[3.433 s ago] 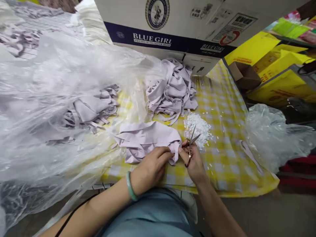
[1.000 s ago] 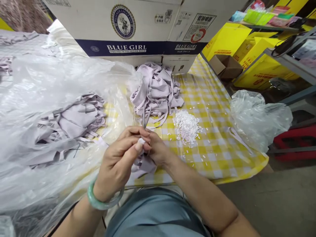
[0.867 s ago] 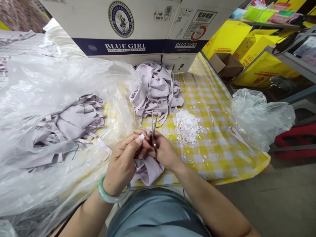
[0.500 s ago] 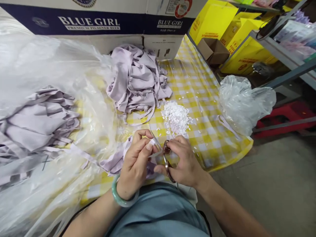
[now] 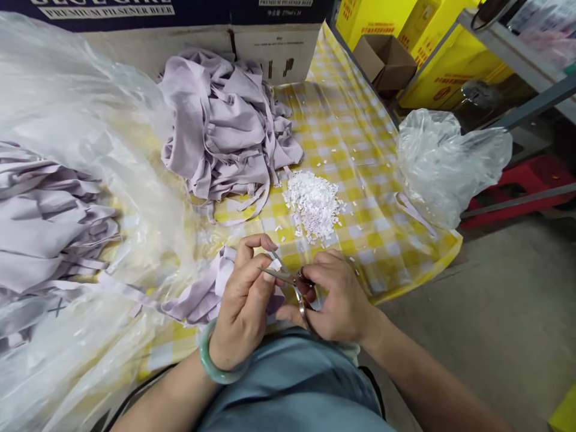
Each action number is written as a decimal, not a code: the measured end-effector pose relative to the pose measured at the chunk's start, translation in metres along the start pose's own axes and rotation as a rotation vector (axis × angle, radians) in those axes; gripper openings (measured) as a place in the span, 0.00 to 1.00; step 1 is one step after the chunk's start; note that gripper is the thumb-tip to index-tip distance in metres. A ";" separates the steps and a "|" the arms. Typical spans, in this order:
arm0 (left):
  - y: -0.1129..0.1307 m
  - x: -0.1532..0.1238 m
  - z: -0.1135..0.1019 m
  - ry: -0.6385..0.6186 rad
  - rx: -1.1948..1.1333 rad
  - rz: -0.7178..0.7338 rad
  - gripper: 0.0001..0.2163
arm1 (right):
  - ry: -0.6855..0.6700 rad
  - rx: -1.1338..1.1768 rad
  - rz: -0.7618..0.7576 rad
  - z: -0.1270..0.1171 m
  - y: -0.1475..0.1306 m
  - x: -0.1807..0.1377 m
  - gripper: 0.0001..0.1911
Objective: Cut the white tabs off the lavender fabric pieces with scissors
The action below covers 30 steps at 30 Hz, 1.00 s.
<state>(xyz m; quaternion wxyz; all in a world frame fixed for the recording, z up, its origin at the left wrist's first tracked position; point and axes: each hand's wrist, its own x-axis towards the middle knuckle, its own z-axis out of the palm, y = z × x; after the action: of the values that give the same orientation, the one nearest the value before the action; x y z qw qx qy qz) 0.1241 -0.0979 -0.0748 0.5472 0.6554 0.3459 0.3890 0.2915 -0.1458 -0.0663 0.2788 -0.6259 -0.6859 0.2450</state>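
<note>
My right hand (image 5: 339,300) grips a pair of scissors (image 5: 303,300) by the handles, with the blades parted. The blades reach across to the fingertips of my left hand (image 5: 247,300), which pinches a lilac cloth piece (image 5: 204,294) near its edge. A small white tag (image 5: 275,264) shows between the blades at those fingertips. Part of the cloth is hidden behind my left hand, and a strap of it trails off to the left. Beyond my hands lies a heap of small white clippings (image 5: 312,204).
A pile of lilac cloth pieces (image 5: 234,126) rests against a cardboard beer box (image 5: 279,54). Another lilac pile (image 5: 45,222) lies at left, partly under clear plastic sheeting (image 5: 148,204). A crumpled plastic bag (image 5: 445,168) sits at the right edge of the checked tablecloth (image 5: 351,138).
The scissors have opened wider, one blade now passing in front of my left fingertips. My view has tilted down and shifted a little, so the piles sit higher and further left.
</note>
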 end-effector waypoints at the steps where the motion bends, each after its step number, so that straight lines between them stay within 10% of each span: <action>1: 0.000 0.000 0.000 -0.007 0.011 0.018 0.14 | 0.006 -0.001 -0.006 0.000 0.000 0.000 0.26; 22: 0.000 0.012 0.016 -0.091 0.121 0.100 0.14 | 0.097 -0.079 0.030 -0.007 0.013 -0.012 0.28; 30: -0.011 0.031 0.039 -0.179 0.070 0.033 0.15 | 0.137 -0.010 0.257 -0.013 0.038 -0.028 0.29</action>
<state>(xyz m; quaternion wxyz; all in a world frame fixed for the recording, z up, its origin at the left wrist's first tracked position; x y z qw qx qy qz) 0.1722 -0.0865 -0.0858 0.5463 0.7119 0.2980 0.3255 0.3293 -0.1705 -0.0849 0.2881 -0.7253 -0.5806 0.2319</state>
